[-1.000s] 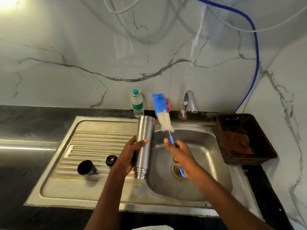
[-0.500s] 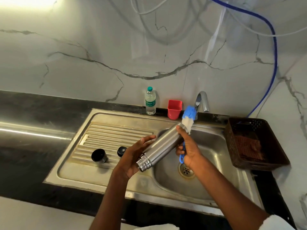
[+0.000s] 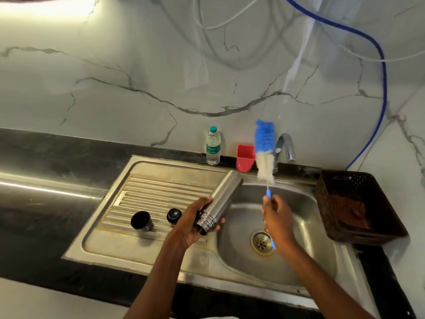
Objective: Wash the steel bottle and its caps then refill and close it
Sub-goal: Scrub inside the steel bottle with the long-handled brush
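My left hand (image 3: 192, 221) grips the steel bottle (image 3: 220, 199) near its threaded mouth. The bottle lies tilted over the sink's divider, mouth toward me and base toward the wall. My right hand (image 3: 277, 218) holds the blue handle of a bottle brush (image 3: 265, 153), whose blue and white bristles point up in front of the tap, clear of the bottle. Two black caps rest on the ribbed drainboard to the left: a larger cup-shaped cap (image 3: 141, 221) and a smaller round cap (image 3: 174, 215).
The steel sink basin (image 3: 299, 249) has its drain below my right hand. A tap (image 3: 285, 146), a red cup (image 3: 245, 158) and a small plastic water bottle (image 3: 213, 146) stand along the back wall. A brown basket (image 3: 358, 208) sits right of the basin.
The brush has come away from the bottle's far end and now stands upright to its right. The bottle stays tilted in my left hand.
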